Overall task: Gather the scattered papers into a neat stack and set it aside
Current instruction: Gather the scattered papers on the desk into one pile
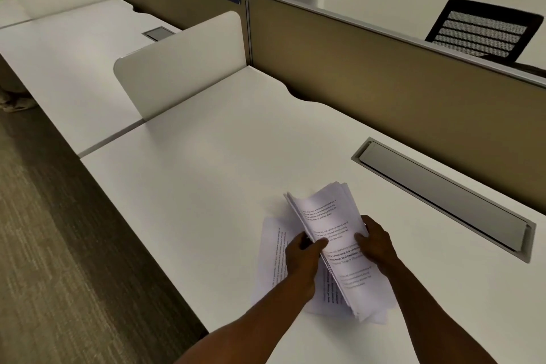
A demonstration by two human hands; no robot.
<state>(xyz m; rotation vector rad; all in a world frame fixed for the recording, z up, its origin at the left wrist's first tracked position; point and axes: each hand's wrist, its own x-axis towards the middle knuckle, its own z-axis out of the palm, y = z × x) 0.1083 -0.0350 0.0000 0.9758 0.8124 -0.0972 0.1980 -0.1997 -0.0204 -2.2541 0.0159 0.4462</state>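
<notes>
A bundle of printed white papers (331,224) is held above the white desk (206,174), tilted and fanned at its far end. My left hand (304,257) grips the bundle's left edge, thumb on top. My right hand (376,242) holds its right edge. More printed sheets (273,257) lie flat on the desk under my left hand and wrist, partly hidden. The lower end of the bundle rests near the desk's front edge.
A grey cable tray lid (443,195) is set into the desk to the right. A tan partition (384,91) closes the back, a white divider (183,62) stands at the left. Carpet floor (59,245) lies left of the desk edge. A black chair (484,29) stands beyond the partition.
</notes>
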